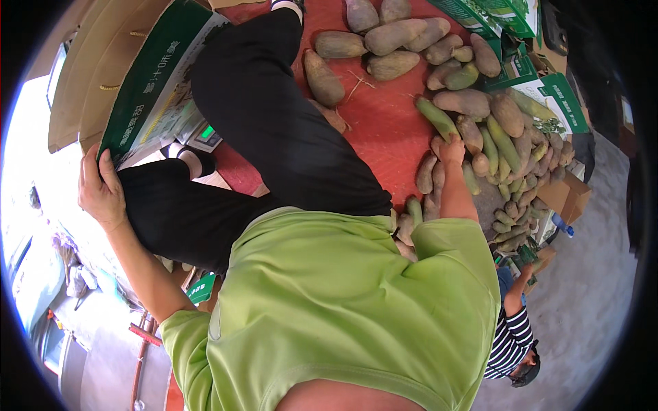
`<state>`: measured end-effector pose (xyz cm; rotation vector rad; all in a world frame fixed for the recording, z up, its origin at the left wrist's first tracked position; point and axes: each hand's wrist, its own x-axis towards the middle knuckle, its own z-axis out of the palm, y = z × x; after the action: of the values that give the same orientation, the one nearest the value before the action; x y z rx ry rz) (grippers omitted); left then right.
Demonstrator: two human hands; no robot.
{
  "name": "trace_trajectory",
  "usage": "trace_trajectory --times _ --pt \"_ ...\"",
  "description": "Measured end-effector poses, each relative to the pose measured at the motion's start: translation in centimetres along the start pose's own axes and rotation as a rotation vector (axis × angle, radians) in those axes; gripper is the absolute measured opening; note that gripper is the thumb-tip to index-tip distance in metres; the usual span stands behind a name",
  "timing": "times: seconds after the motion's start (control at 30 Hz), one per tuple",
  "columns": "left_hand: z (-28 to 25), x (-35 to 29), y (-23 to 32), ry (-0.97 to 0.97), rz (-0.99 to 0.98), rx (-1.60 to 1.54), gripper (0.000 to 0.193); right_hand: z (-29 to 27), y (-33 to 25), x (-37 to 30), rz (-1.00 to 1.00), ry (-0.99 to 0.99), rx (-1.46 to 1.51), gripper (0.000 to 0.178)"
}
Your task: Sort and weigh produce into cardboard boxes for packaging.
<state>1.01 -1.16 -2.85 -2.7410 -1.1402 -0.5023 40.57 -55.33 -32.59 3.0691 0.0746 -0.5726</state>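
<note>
My right hand is closed around the lower end of a long green radish, at the edge of a heap of soil-coated radishes. On the far left, my left hand grips the edge of a green and tan cardboard box, thumb on one side and fingers on the other. The box stands tilted beside my left leg, and its inside contents are hidden from me. Several more muddy radishes lie loose on the red surface ahead.
A scale with a lit green display sits between my legs, beside the box. Green printed cartons stand at the far right. Another person in a striped shirt is at the lower right, near an open brown carton.
</note>
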Motion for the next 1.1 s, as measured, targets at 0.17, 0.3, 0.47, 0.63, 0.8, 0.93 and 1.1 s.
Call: trace_trajectory --times 0.17,0.3,0.47,0.63,0.8,0.93,1.1 --pt "-0.2 -0.1 -0.5 -0.011 0.008 -0.006 0.02 1.7 2.6 3.4 -0.067 -0.168 0.025 0.049" --pt "1.0 0.2 -0.7 -0.002 0.031 -0.033 0.023 4.7 6.6 2.0 -0.312 -0.381 -0.396 0.047" --pt "0.3 -0.5 -1.6 -0.009 0.003 0.012 0.023 3.3 1.8 -5.3 0.068 -0.433 -0.087 0.077" --pt "0.7 -0.2 -1.3 -0.01 0.022 0.013 0.024 8.1 5.0 -5.4 0.243 -0.231 0.235 0.09" --pt "1.4 0.2 -1.0 0.001 -0.006 -0.027 0.023 9.2 9.3 -4.1 0.157 -0.383 0.338 0.083" --pt "-0.1 -0.4 -1.3 -0.033 -0.017 0.03 0.022 3.4 0.5 -6.6 -0.061 -0.647 -0.018 0.075" --pt "0.2 0.1 -0.4 -0.016 0.006 -0.032 0.019 3.7 -1.8 -9.1 -0.156 -0.434 -0.334 0.068"
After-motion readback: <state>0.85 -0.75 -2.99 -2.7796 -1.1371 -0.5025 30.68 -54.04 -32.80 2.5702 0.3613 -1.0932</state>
